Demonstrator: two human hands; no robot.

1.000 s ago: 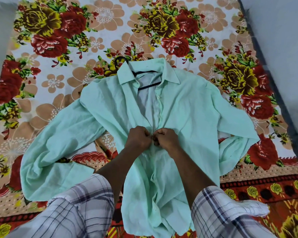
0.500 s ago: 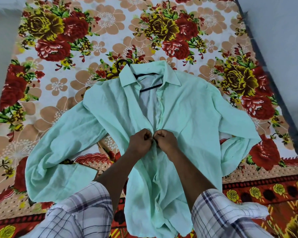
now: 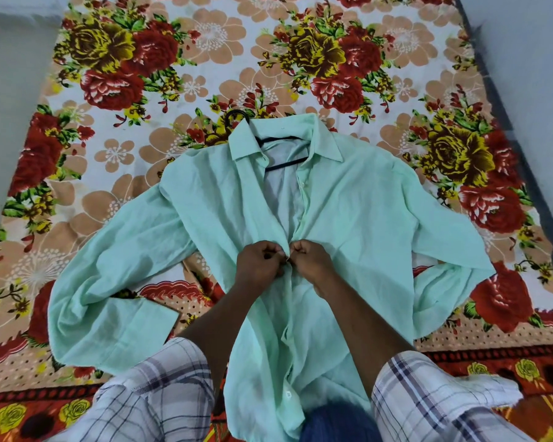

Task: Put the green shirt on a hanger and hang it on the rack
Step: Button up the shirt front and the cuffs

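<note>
The left hand (image 3: pixel 258 267) and right hand (image 3: pixel 311 263) still pinch the green shirt (image 3: pixel 364 218); knuckles now parted.

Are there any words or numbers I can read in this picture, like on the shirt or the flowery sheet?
None: no word, number, label or sign can be read here.
Pale green button-up shirt: plain cloth, and no neck label shows inside the collar.
Thin black hanger: no marking shows.
Flowered bedsheet: only red, yellow and tan blooms.
Checked white sleeves: only lines.
</note>
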